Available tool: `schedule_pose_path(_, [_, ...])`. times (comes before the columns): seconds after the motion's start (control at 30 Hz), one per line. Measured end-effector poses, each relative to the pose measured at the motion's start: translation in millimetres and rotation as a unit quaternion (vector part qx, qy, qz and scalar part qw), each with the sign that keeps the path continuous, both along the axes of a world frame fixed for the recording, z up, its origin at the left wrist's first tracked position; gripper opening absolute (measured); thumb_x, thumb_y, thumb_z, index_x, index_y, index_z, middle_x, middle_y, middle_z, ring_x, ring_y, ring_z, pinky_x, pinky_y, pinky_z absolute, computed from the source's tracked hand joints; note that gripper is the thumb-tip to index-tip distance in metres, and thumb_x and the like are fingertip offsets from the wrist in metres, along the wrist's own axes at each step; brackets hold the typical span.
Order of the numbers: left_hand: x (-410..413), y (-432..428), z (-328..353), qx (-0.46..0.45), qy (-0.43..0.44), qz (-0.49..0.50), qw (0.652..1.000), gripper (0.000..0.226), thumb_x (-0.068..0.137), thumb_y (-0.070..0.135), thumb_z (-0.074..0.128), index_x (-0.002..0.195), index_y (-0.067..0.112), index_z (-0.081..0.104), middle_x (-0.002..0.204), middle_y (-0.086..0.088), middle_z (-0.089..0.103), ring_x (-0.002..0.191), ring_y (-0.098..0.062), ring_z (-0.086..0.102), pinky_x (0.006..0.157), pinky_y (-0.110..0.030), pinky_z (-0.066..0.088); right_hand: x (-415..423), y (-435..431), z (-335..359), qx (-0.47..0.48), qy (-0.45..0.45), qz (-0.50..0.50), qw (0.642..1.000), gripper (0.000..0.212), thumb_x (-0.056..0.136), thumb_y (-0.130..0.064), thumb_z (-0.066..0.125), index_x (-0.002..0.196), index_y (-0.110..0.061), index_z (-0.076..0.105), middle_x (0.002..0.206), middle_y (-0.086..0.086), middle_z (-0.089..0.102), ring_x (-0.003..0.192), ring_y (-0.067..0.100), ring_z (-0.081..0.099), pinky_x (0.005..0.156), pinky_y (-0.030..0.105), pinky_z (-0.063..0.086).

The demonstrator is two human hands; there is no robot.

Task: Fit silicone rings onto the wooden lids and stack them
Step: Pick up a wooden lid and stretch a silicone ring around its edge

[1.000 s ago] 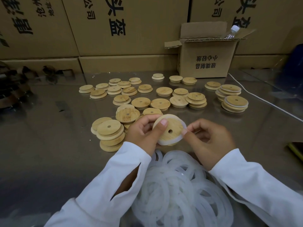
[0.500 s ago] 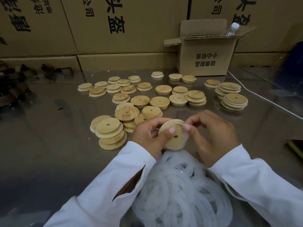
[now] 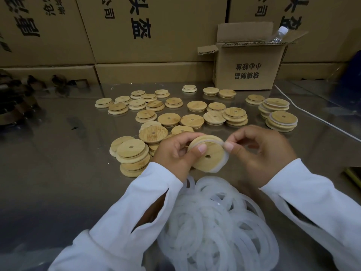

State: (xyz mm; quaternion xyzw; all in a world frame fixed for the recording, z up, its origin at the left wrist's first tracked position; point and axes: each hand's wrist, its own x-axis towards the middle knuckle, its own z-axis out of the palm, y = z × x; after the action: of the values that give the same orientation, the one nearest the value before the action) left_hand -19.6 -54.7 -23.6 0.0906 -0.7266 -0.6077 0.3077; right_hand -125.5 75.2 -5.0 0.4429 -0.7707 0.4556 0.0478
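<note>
1. Left hand: grips a round pale wooden lid with a small centre hole. The thumb lies across the near face. The fingers curl behind the lid and are mostly hidden by it.
2. The lid is held tilted above the glossy grey tabletop, between the two hands.
3. Right hand: thumb and forefinger pinch a translucent white silicone ring at the lid's upper right rim. The other fingers are curled.
4. The ring shows along the lid's top and lower right edges. Its left part is behind the left thumb, so I cannot tell whether it sits all round.
5. A heap of loose white silicone rings lies on the tabletop between the white sleeves. The rings overlap too much to count.
6. Just left of the hands is a stack of bare wooden lids. Scattered single lids lie beyond. At far right are ringed lid stacks.
7. At the rear stands a small open brown cardboard box. A clear plastic bottle with white cap pokes out, its lower part hidden. A thin white cable runs off to the right.
8. Large printed brown cartons form the backdrop, cut off at the top.
9. Dark shapes at the left edge are too blurred to identify. A yellow-green object is cut off at the right.
</note>
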Motion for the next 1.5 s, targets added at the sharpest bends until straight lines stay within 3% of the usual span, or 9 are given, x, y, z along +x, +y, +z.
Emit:
schedule_pose_path(0.13, [0,2,-4,-0.005,-0.006,0.009,1.000,0.022,0.082,0.002,0.061,0.085,0.024,0.064,0.085,0.003,0.067,0.075,0.000,0.063,0.069,-0.014,0.050,3,0,-7,-0.022,-0.081,0.003,0.996,0.015,0.078,-0.018,0.068,0.068,-0.029,0.065,0.073,-0.010,0.067,0.076,0.011,0.063,0.078,0.035,0.052])
schedule_pose_path(0.27, [-3,3,-7,0.009,-0.014,0.018,1.000,0.020,0.081,0.003,0.063,0.084,0.022,0.066,0.085,0.003,0.068,0.076,-0.002,0.064,0.066,-0.014,0.051,10,-3,-16,-0.053,-0.107,-0.014,0.993,0.012,0.076,-0.019,0.068,0.071,-0.029,0.063,0.071,-0.009,0.066,0.071,0.006,0.061,0.072,0.025,0.051])
schedule_pose_path(0.43, [-5,4,-7,0.060,-0.024,0.031,0.997,0.015,0.083,0.005,0.061,0.087,0.019,0.066,0.094,-0.007,0.069,0.091,-0.021,0.065,0.081,-0.039,0.055,16,-5,-21,-0.058,-0.054,-0.063,0.995,0.003,0.076,-0.026,0.063,0.073,-0.028,0.062,0.072,-0.014,0.063,0.076,-0.003,0.056,0.065,0.006,0.042])
schedule_pose_path(0.6, [-3,6,-5,0.067,-0.034,0.031,0.997,0.014,0.084,0.006,0.058,0.092,0.016,0.064,0.101,-0.015,0.067,0.099,-0.031,0.063,0.089,-0.050,0.050,13,-4,-19,-0.040,-0.002,-0.085,0.996,0.008,0.080,-0.023,0.063,0.073,-0.018,0.063,0.079,-0.009,0.062,0.081,0.001,0.055,0.067,0.010,0.040])
schedule_pose_path(0.73, [-3,4,-3,0.061,-0.029,0.028,0.997,0.016,0.085,0.005,0.058,0.091,0.018,0.063,0.097,-0.010,0.067,0.097,-0.028,0.064,0.086,-0.045,0.053,8,-4,-14,-0.017,0.001,-0.080,0.997,0.011,0.081,-0.022,0.064,0.070,-0.024,0.060,0.083,-0.011,0.058,0.080,0.000,0.053,0.066,0.009,0.038])
schedule_pose_path(0.9, [-3,6,-3,0.053,-0.025,0.030,0.998,0.016,0.085,0.005,0.058,0.093,0.018,0.063,0.095,-0.006,0.066,0.094,-0.023,0.064,0.078,-0.031,0.054,2,-1,-8,0.009,-0.039,-0.060,0.997,0.017,0.081,-0.023,0.064,0.067,-0.029,0.057,0.085,-0.009,0.059,0.081,0.007,0.054,0.072,0.024,0.041])
schedule_pose_path(1.13, [-3,5,-2,0.073,-0.017,0.036,0.997,0.016,0.085,0.004,0.057,0.091,0.017,0.064,0.091,-0.007,0.067,0.093,-0.026,0.063,0.086,-0.047,0.052,-1,0,-3,0.034,-0.050,-0.044,0.997,0.019,0.081,-0.024,0.064,0.066,-0.031,0.056,0.082,-0.009,0.058,0.081,0.011,0.055,0.073,0.026,0.039])
schedule_pose_path(1.43, [-2,3,-2,0.059,-0.015,0.043,0.997,0.016,0.085,0.004,0.058,0.088,0.018,0.064,0.088,-0.004,0.067,0.086,-0.020,0.064,0.079,-0.039,0.054,6,-3,-17,-0.042,-0.129,-0.015,0.991,0.012,0.078,-0.022,0.066,0.068,-0.028,0.061,0.071,-0.010,0.065,0.071,0.008,0.060,0.068,0.020,0.045])
schedule_pose_path(1.5, [-2,4,-3,0.057,-0.019,0.046,0.997,0.015,0.084,0.004,0.059,0.089,0.017,0.064,0.089,-0.005,0.067,0.086,-0.018,0.064,0.080,-0.039,0.055,9,-4,-21,-0.066,-0.152,-0.022,0.986,0.009,0.076,-0.024,0.067,0.069,-0.026,0.062,0.071,-0.007,0.066,0.071,0.012,0.061,0.067,0.025,0.049])
